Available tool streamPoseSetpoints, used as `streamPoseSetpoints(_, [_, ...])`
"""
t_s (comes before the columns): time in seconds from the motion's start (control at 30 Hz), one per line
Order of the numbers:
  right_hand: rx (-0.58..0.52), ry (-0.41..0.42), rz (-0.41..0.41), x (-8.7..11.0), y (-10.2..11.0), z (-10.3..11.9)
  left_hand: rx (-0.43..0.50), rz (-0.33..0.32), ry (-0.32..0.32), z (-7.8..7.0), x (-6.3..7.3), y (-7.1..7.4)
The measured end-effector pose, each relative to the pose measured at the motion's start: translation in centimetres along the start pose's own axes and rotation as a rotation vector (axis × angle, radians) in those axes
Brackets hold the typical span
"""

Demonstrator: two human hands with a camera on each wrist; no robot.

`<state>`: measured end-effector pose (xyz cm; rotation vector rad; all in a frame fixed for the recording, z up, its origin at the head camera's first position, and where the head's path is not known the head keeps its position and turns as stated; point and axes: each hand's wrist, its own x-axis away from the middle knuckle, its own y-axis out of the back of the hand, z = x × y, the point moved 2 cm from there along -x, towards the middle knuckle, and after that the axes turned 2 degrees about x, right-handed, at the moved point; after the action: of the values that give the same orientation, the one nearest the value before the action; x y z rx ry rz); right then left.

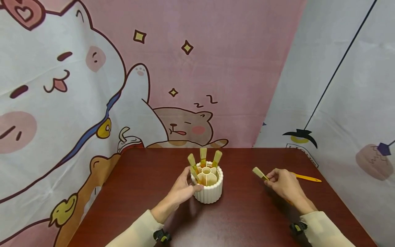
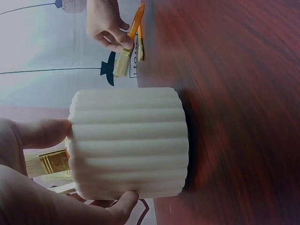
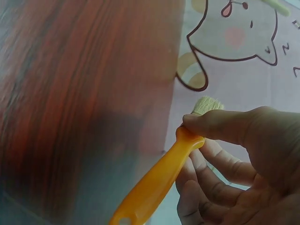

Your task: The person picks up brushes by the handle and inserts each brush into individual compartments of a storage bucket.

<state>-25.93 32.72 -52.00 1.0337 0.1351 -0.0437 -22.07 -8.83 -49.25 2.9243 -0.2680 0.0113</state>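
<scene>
A white ribbed brush holder (image 1: 209, 195) with divided compartments stands on the table. My left hand (image 1: 182, 189) grips it by its left side, thumb and fingers spread around the rim. Several flat paintbrushes (image 1: 203, 157) stand in its compartments, bristles up. To the right, my right hand (image 1: 285, 184) pinches another paintbrush (image 3: 161, 173) near its ferrule between thumb and fingers. Its orange handle slants down and its pale bristles (image 3: 207, 105) point up and away in the right wrist view. One more paintbrush (image 1: 308, 177) lies on the table beyond the right hand, partly hidden by it.
The dark red-brown table (image 1: 237, 219) carries these things. A cartoon-printed cloth (image 1: 234, 68) hangs behind it and along both sides, close to the table's edges.
</scene>
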Motion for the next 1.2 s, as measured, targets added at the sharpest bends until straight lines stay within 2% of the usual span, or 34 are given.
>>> streamPoseSetpoints(0.23, [-0.024, 0.050, -0.018, 0.6, 0.3, 2.3, -0.038, -0.006, 0.006, -0.1, 0.0, 0.0])
streamPoseSetpoints(0.53, [-0.046, 0.129, -0.053, 1.3, 1.1, 5.7, -0.049, -0.048, -0.030, 0.0, 0.3, -0.2])
streamPoseSetpoints(0.9, [-0.091, 0.201, -0.116, 2.1, 2.2, 10.2, -0.226, -0.120, -0.083, -0.1, 0.7, -0.4])
streamPoseSetpoints(1.2, [-0.139, 0.258, -0.129, 2.7, 2.8, 13.1, -0.260, -0.132, -0.085, -0.4, 0.8, -0.5])
